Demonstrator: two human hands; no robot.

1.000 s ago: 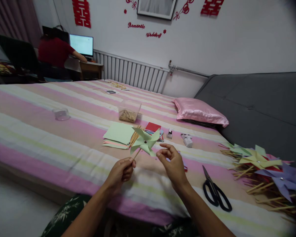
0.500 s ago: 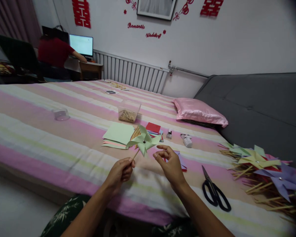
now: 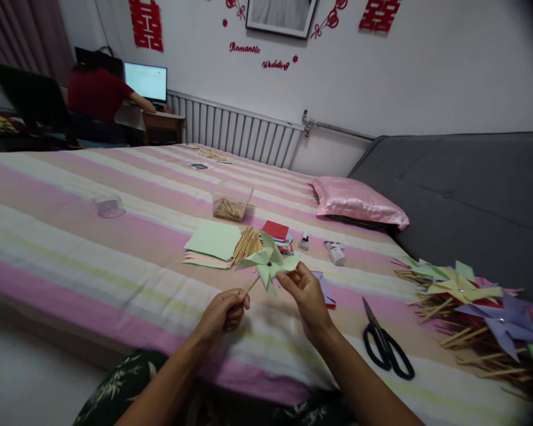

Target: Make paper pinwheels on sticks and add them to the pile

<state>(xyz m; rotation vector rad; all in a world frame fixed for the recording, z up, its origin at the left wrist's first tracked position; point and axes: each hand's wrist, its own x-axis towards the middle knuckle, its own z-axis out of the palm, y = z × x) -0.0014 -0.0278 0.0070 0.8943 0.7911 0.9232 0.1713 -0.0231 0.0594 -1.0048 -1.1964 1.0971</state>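
Bed (image 3: 128,260): striped, with a grey headboard (image 3: 453,183).
Pinwheel (image 3: 262,258): pale green, tilted in the air over the bed.
Left hand (image 3: 222,316): wrapped around its stick (image 3: 251,286).
Right hand (image 3: 308,300): curled at a vane (image 3: 290,261); pinching or merely touching, cannot tell.
Spin: probably being tested, or the vane adjusted; next calls for a light touch, steady stick.
Scissors (image 3: 382,334): rightward, lying on the bed.

I see the framed picture (image 3: 279,16) cut off by the top edge and the pinwheel pile (image 3: 479,313) cropped at the right. The right hand (image 3: 310,302) hides part of the purple paper (image 3: 324,290).
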